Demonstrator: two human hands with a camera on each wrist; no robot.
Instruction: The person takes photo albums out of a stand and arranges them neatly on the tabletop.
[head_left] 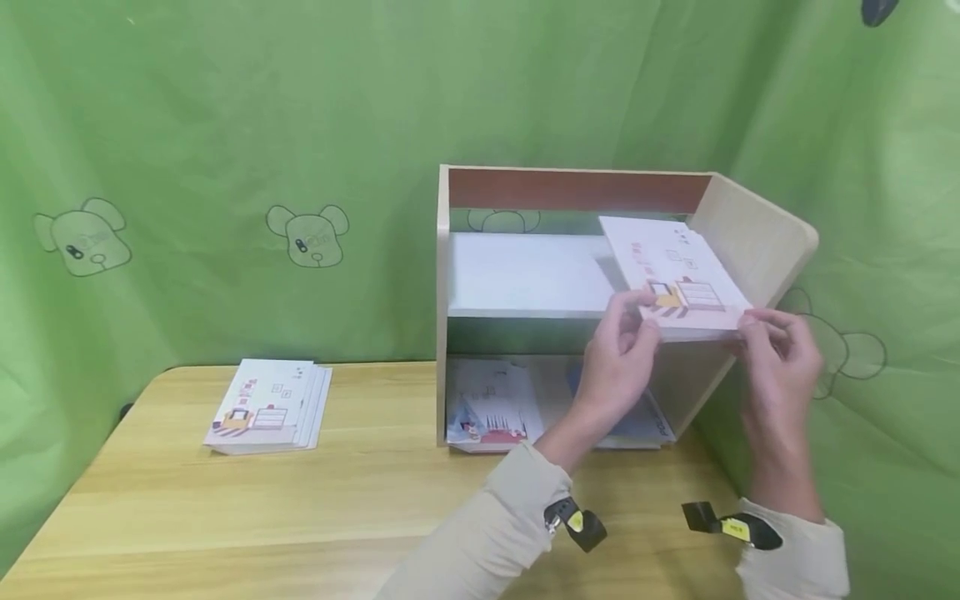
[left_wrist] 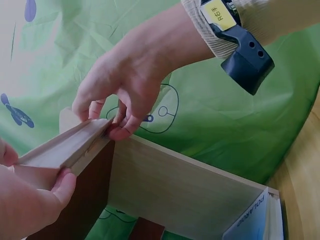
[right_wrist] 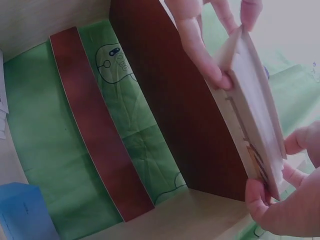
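Observation:
A stack of thin booklets (head_left: 675,267) with a white illustrated cover is tilted over the upper shelf (head_left: 517,275) of a small wooden bookshelf. My left hand (head_left: 622,350) pinches its near left corner between thumb and fingers. At the near right corner, my right hand (head_left: 780,358) grips it the same way. The left wrist view shows the stack's page edges (left_wrist: 75,145) between the left hand (left_wrist: 35,195) and the right hand (left_wrist: 125,85). Seen from the right wrist, the booklets (right_wrist: 255,115) stand close to the brown underside of the shelf board (right_wrist: 170,100).
A similar stack of booklets (head_left: 262,408) lies on the wooden table (head_left: 300,517) at the left. The lower compartment holds booklets with a red and blue picture (head_left: 495,408) and a blue-covered one (head_left: 637,421). A green curtain (head_left: 300,100) hangs behind and at the right.

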